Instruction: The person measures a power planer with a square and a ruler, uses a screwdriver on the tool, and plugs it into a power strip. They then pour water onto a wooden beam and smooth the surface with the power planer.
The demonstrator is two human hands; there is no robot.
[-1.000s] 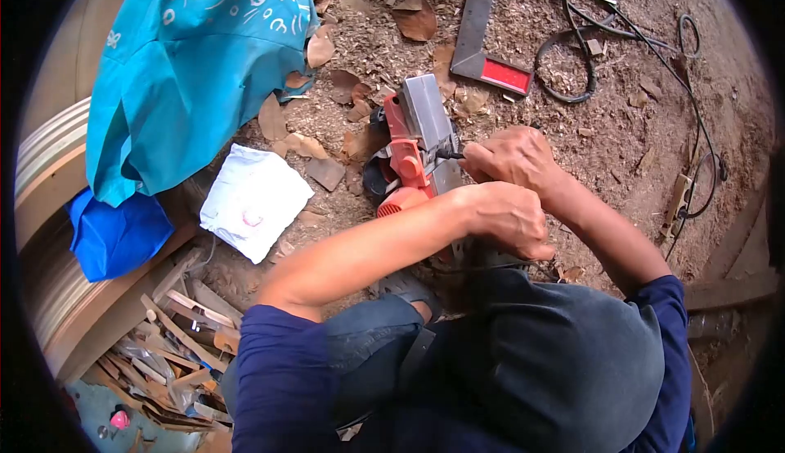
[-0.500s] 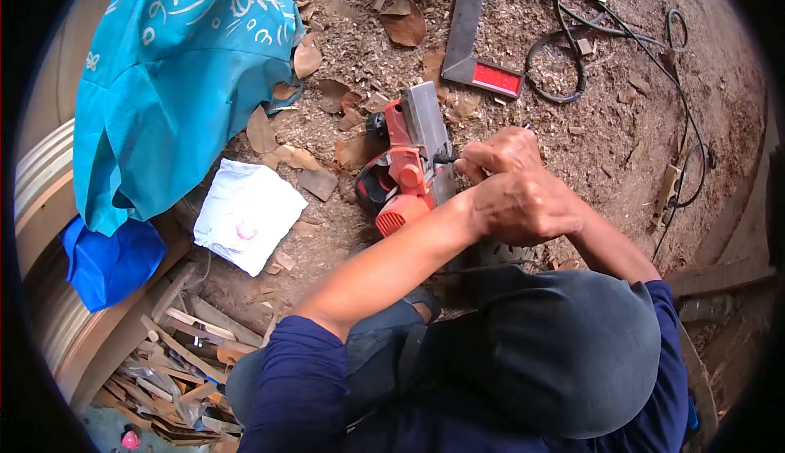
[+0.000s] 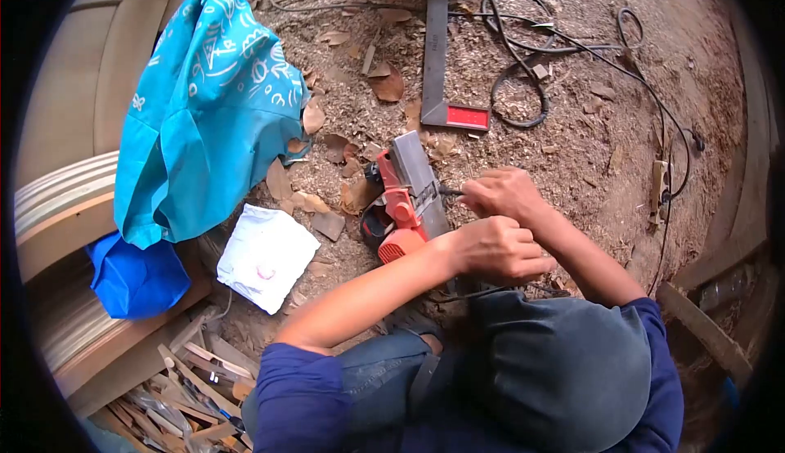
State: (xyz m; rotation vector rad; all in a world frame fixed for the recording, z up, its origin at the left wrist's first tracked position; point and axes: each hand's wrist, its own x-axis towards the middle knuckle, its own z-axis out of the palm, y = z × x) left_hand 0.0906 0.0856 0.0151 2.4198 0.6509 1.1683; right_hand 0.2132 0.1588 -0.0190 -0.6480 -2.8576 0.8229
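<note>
Your red-orange electric planer, grey metal sole
It lies on its side on sawdust; a small dark tool meets the sole.

Sawdust-strewn dirt floor, dry leaves, curved wooden furniture parts at left, daylight.

Soft, even daylight falls from above on the sawdust-strewn dirt floor, bright without glare. Shadows are faint and blurred at their edges, darkest under the crumpled turquoise printed cloth. The grey metal sole of the red electric planer carries a dull sheen. The centre is sharp, while the dark grey rounded fabric at the bottom looks soft. Fisheye distortion bends the pale curved wooden boards at the left, and a black vignette closes off all the corners.
</note>
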